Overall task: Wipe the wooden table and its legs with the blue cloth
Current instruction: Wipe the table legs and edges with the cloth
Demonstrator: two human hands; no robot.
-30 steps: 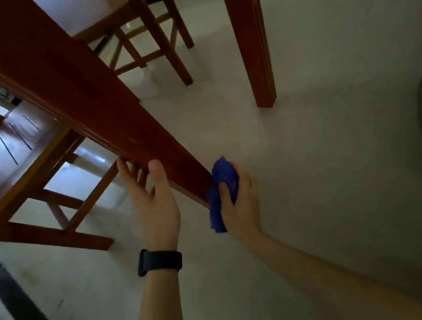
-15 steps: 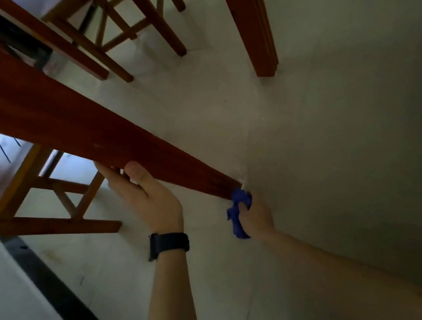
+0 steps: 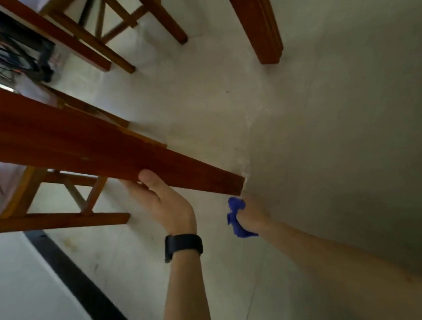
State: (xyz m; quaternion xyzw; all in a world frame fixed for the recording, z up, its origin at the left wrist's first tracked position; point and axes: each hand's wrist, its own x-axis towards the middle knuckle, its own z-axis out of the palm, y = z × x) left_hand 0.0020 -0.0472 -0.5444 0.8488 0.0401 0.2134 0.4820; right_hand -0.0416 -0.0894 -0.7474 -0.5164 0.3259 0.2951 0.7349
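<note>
Cloth [image 3: 237,223]: blue, crumpled, gripped by right hand [image 3: 253,217] at table leg [image 3: 95,148] foot | left hand [image 3: 168,200] fingers clasp leg

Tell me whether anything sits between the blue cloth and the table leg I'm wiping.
Nothing visible does. The blue cloth, bunched in the right hand, sits right at the foot of the table leg. The left hand grips that leg higher up, clear of the cloth.

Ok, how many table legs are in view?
2. The near leg runs from the left, gripped by the left hand, cloth at its foot; the far leg stands at top right. Others may be hidden.
</note>
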